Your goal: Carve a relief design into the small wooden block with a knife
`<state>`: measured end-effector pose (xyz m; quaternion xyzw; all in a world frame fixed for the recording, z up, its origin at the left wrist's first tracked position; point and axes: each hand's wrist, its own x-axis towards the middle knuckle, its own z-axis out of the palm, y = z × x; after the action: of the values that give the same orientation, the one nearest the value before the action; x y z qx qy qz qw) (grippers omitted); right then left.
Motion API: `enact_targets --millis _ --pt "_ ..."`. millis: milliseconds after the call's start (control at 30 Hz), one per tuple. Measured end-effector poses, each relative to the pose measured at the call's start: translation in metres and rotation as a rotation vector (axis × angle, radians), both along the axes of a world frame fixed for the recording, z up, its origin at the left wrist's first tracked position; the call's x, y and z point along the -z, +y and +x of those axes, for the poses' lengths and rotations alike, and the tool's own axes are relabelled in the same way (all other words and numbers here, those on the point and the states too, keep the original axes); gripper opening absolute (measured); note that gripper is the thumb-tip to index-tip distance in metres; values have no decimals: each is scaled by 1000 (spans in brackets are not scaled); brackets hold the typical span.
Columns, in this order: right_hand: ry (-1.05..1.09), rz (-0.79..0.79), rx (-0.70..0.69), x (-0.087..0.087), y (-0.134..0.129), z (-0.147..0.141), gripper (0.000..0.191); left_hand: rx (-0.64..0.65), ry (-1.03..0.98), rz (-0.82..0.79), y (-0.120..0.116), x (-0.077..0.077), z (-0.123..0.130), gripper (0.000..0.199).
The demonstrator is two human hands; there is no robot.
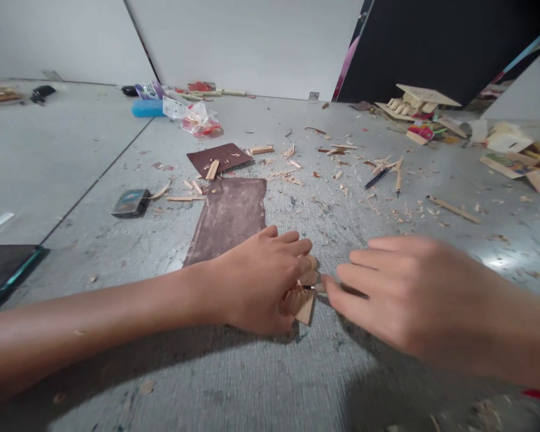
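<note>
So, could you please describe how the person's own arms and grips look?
The left grip and right grip are ungloved; the right is blurred. The left forearm shows no sleeve. Something red, perhaps a band, shows at the right wrist, cut by the picture's edge.

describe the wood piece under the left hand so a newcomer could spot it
On the gray surface, find the left hand. From under it, toward the right hand, a pale wooden piece sticks out. Unlike the loose wooden strips beyond, it has that hand's metal-tipped tool over it.
</note>
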<state>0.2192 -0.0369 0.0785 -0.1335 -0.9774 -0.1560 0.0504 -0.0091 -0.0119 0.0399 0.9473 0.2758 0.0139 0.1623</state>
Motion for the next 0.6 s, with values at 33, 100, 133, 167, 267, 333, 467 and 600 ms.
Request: enact_targets --millis 33,100,133,167,267,333,467,600 --pt "-15 -14 -8 -2 1 -5 19 3 -8 -5 1 1 0 26" --pt "-48 -44 -31 -5 4 -13 20 7 -26 -5 2 3 -1 24" --pt "-66 -55 -41 -6 6 -16 20 10 -34 0 3 4 -1 23" --pt "-87 -63 -48 -7 8 -19 20 16 -41 6 3 5 -1 23" --pt "-154 -87 -41 -11 14 -23 21 30 -54 15 5 8 -1 25" --pt "-191 -117 6 -13 20 -21 20 27 -54 12 6 8 -1 28" --pt "-193 -206 91 -9 29 -10 18 10 -37 29 5 8 0 27" --pt "-75 -258 118 4 27 8 24 4 -45 51 4 7 0 30"
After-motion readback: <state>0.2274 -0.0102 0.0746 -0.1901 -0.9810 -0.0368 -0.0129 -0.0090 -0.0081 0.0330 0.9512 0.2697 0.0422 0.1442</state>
